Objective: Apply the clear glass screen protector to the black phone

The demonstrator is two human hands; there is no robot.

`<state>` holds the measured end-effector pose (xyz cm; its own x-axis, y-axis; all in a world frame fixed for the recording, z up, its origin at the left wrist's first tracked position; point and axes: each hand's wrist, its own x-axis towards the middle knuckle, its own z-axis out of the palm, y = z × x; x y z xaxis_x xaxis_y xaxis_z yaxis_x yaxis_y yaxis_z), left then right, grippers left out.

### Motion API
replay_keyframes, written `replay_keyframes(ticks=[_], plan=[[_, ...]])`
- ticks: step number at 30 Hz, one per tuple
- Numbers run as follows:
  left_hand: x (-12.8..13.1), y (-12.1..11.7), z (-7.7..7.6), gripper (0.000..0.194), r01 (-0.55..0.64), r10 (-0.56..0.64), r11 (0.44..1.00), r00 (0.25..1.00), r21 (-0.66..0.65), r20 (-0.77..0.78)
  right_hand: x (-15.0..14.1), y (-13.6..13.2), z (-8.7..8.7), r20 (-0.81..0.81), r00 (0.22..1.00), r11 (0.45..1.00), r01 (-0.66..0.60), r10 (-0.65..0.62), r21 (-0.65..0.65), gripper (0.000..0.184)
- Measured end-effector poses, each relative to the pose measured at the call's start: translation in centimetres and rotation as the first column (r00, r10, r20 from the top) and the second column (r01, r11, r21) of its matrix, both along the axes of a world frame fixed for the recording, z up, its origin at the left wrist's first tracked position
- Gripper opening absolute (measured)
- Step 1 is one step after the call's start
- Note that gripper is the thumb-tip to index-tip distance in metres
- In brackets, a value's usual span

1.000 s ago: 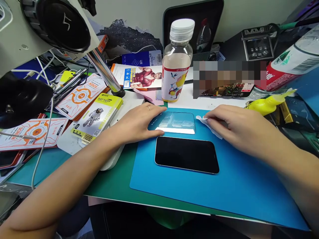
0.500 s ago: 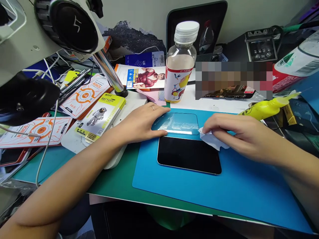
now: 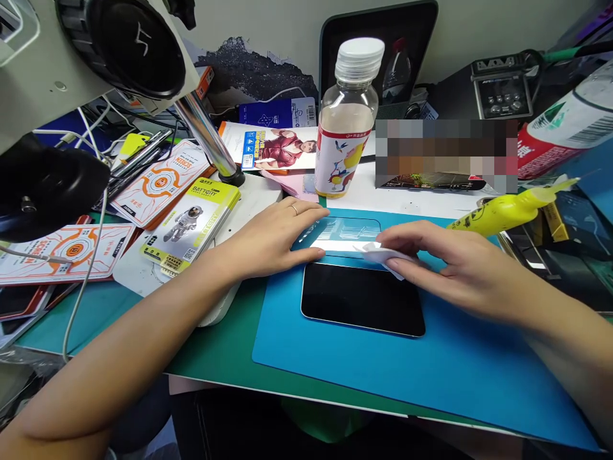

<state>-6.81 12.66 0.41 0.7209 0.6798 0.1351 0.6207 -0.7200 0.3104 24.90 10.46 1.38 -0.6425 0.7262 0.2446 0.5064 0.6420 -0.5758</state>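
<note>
On the blue mat (image 3: pixel 335 358) lies a clear glass screen protector (image 3: pixel 347 230) with a dark outline and white reflections. My left hand (image 3: pixel 272 239) spans its left end, the thumb at the near edge and the fingers at the far edge, keeping hold of it. Between the thumb and fingers of my right hand (image 3: pixel 431 255) is a folded white wipe (image 3: pixel 378 253), over the right part of the glass. Whether the wipe touches the glass I cannot tell. A phone (image 3: pixel 361 299) with a black screen lies just in front of the glass.
A drink bottle (image 3: pixel 345 121) stands behind the glass. To the left are a microscope stand (image 3: pixel 205 137), a yellow battery box (image 3: pixel 189 223) and orange-white screen boxes (image 3: pixel 163 182). A yellow squeeze bottle (image 3: pixel 507 214) and a larger lying bottle (image 3: pixel 560 140) are at the right.
My right hand has moved left with the wipe, from beside the glass to over its right part. My left hand keeps its place at the left end.
</note>
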Motion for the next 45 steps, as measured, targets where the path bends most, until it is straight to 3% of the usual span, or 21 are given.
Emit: replay_keyframes(ticks=[5, 11, 16, 24, 27, 32, 36, 41, 45], plan=[[0.1, -0.1, 0.2, 0.04, 0.05, -0.053, 0.998, 0.996, 0.036, 0.077, -1.3, -0.8, 0.0, -0.019, 0.998, 0.984, -0.063, 0.067, 0.168, 0.011], [0.3, -0.2, 0.4, 0.032, 0.066, -0.073, 0.996, 0.99, 0.056, 0.122, -2.5, -1.8, -0.8, 0.09, 0.935, 0.867, -0.351, 0.342, 0.353, 0.019], [0.4, -0.4, 0.4, 0.028, 0.115, -0.123, 0.991, 0.982, 0.067, 0.141, -3.1, -3.2, -0.9, 0.18, 0.91, 0.857, -0.413, 0.373, 0.308, 0.032], [0.4, -0.2, 0.2, 0.028, 0.132, -0.14, 0.989, 0.978, 0.062, 0.154, -4.2, -4.1, -2.2, 0.298, 0.854, 0.833, -0.499, 0.426, 0.24, 0.082], [0.4, -0.2, 0.3, 0.03, 0.136, -0.142, 0.989, 0.98, 0.049, 0.141, -4.2, -4.3, -2.2, 0.297, 0.829, 0.812, -0.542, 0.474, 0.218, 0.086], [0.4, -0.2, 0.4, 0.03, 0.132, -0.138, 0.99, 0.979, 0.053, 0.149, -4.2, -4.4, -1.8, 0.339, 0.87, 0.849, -0.454, 0.358, 0.271, 0.086], [0.4, -0.3, 0.4, 0.031, 0.136, -0.146, 0.988, 0.976, 0.075, 0.158, -4.2, -4.3, -1.9, 0.34, 0.841, 0.805, -0.519, 0.421, 0.289, 0.084], [0.5, -0.4, 0.5, 0.03, 0.126, -0.134, 0.99, 0.979, 0.059, 0.154, -4.4, -4.4, -2.0, 0.363, 0.877, 0.844, -0.433, 0.315, 0.316, 0.088], [0.5, -0.3, 0.6, 0.031, 0.13, -0.136, 0.99, 0.979, 0.049, 0.155, -4.5, -4.7, -1.9, 0.342, 0.842, 0.809, -0.515, 0.417, 0.281, 0.088]])
